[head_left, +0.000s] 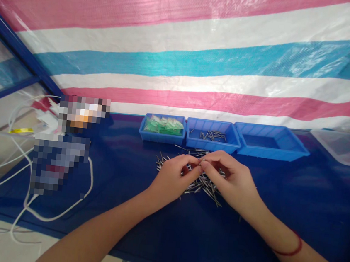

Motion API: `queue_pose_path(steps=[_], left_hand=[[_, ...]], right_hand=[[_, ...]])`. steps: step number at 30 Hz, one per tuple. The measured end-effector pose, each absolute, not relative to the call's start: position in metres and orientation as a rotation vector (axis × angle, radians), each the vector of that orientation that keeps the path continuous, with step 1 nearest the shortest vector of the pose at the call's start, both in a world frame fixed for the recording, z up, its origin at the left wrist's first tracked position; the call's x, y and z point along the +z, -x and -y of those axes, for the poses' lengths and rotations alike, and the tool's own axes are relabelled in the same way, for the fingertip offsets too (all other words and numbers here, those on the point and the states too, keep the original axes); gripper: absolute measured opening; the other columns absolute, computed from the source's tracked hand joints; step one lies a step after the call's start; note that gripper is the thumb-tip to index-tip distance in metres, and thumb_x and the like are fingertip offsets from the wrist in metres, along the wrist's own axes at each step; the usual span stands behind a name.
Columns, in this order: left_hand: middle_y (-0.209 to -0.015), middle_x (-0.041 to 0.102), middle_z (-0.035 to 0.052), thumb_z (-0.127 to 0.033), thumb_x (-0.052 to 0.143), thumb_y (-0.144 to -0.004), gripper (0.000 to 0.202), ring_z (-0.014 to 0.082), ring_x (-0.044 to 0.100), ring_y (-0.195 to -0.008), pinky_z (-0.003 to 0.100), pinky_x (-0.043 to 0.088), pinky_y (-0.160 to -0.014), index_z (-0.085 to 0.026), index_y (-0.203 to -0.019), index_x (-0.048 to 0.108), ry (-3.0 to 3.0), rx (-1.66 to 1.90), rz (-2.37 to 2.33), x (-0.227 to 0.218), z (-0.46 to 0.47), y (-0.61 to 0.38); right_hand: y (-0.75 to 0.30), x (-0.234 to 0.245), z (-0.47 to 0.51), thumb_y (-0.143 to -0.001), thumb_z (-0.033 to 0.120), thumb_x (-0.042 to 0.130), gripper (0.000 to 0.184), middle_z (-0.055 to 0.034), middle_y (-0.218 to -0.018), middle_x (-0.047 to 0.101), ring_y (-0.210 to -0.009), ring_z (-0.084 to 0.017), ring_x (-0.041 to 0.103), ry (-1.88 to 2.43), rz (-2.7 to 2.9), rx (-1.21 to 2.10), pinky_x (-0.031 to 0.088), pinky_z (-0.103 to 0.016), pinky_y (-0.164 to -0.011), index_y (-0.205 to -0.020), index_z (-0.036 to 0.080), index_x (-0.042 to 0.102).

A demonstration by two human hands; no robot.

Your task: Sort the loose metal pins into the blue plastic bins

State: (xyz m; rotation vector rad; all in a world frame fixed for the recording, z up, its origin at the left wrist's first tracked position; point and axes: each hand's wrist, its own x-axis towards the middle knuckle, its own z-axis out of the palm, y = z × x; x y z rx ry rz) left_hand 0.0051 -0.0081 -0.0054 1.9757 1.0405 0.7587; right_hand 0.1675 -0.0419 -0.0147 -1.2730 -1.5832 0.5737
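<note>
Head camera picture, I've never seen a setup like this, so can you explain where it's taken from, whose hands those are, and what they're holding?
There is no machine here, just a person's two bare hands. The only picture comes from a camera worn on that person's head, looking forward and down. The left hand and right hand come together over loose metal pins on a blue table. They seem to pinch something, but it is too small to make out. Behind the pins stand a left bin holding green packets, a middle bin holding more pins, and a right bin. White cables lie to the left.
</note>
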Motion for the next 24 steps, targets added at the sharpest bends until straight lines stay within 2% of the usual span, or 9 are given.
queue_pose_path(steps=[12, 17, 24], left_hand=[[-0.076, 0.063, 0.0004, -0.035, 0.059, -0.085, 0.020, 0.0106, 0.051, -0.062, 0.022, 0.038, -0.058, -0.017, -0.091, 0.067, -2.044, 0.743, -1.001, -0.007, 0.004, -0.002], [-0.077, 0.064, 0.0009, -0.041, 0.060, -0.084, 0.026, 0.0100, 0.051, -0.060, 0.021, 0.038, -0.056, -0.017, -0.088, 0.067, -1.984, 0.801, -1.007, -0.003, 0.004, -0.001], [-0.081, 0.065, 0.0008, -0.037, 0.062, -0.083, 0.021, 0.0094, 0.051, -0.061, 0.021, 0.040, -0.058, -0.017, -0.088, 0.066, -1.955, 0.851, -1.043, -0.003, 0.000, 0.003]], right_hand=[[-0.167, -0.006, 0.044, -0.087, 0.016, 0.056, 0.013, -0.0057, -0.089, 0.067, -0.083, -0.018, 0.064, 1.113, 1.785, 0.375, 0.052, -0.031, -0.070, -0.090, 0.022, 0.067], [-0.171, -0.006, 0.043, -0.086, 0.015, 0.056, 0.014, -0.0060, -0.089, 0.067, -0.083, -0.018, 0.064, 1.115, 1.789, 0.347, 0.052, -0.031, -0.070, -0.091, 0.022, 0.067], [-0.175, -0.007, 0.040, -0.086, 0.017, 0.055, 0.012, -0.0068, -0.089, 0.066, -0.080, -0.018, 0.063, 1.162, 1.784, 0.358, 0.050, -0.031, -0.068, -0.091, 0.020, 0.066]])
